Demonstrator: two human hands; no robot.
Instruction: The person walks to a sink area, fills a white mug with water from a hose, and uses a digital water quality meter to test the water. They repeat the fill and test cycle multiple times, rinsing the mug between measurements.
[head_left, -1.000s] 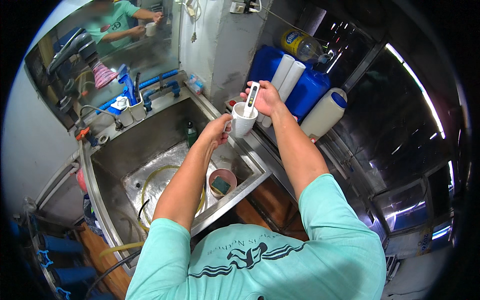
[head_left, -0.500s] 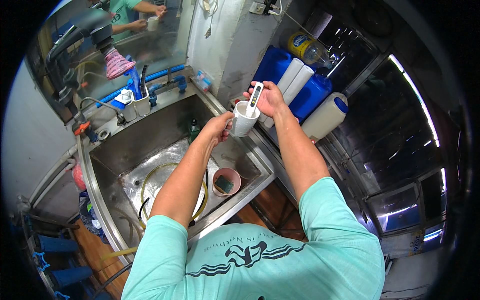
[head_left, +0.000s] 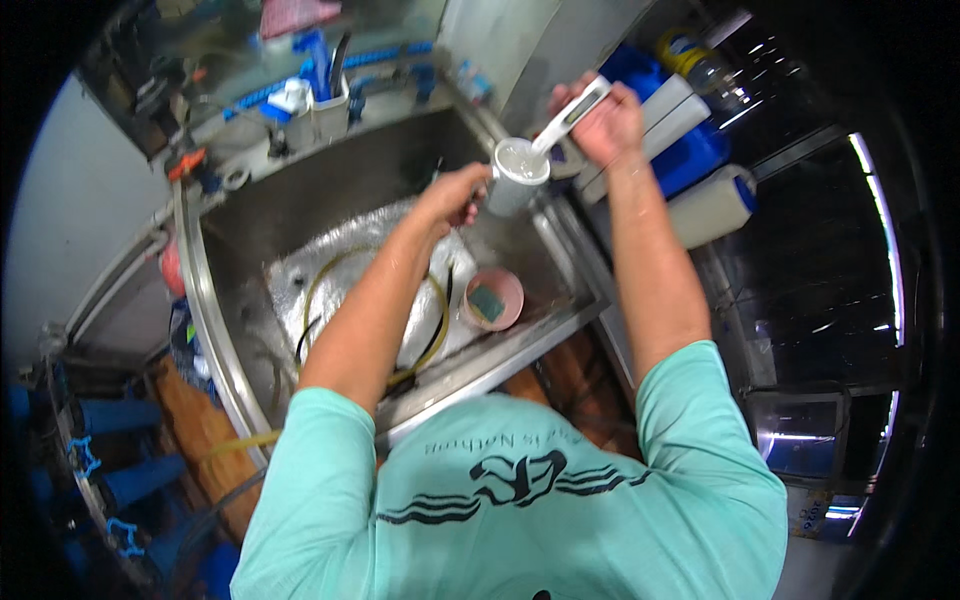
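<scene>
My left hand (head_left: 458,197) is closed round the handle of a white mug (head_left: 517,193) that holds clear liquid. The mug is held up over the right side of a metal sink (head_left: 240,330). Up and to the right, my right hand (head_left: 612,128) grips a white digital pen meter (head_left: 578,112) with a small screen. The meter slants down to the left, its lower end at the mug's right rim. Whether the tip touches the liquid I cannot tell. Motion blurs the picture somewhat.
A pink bowl (head_left: 508,292) with a green sponge (head_left: 487,303) stands in the sink, near a coiled yellowish hose (head_left: 437,345). Brushes stand in a white holder (head_left: 330,118) on the back ledge. Beyond my right hand are a blue container (head_left: 690,160) and a whitish jug (head_left: 705,212).
The meter has gone from nearly upright inside the mug to a slant at its rim, with my right hand drawn away to the right. The whole view has also shifted.
</scene>
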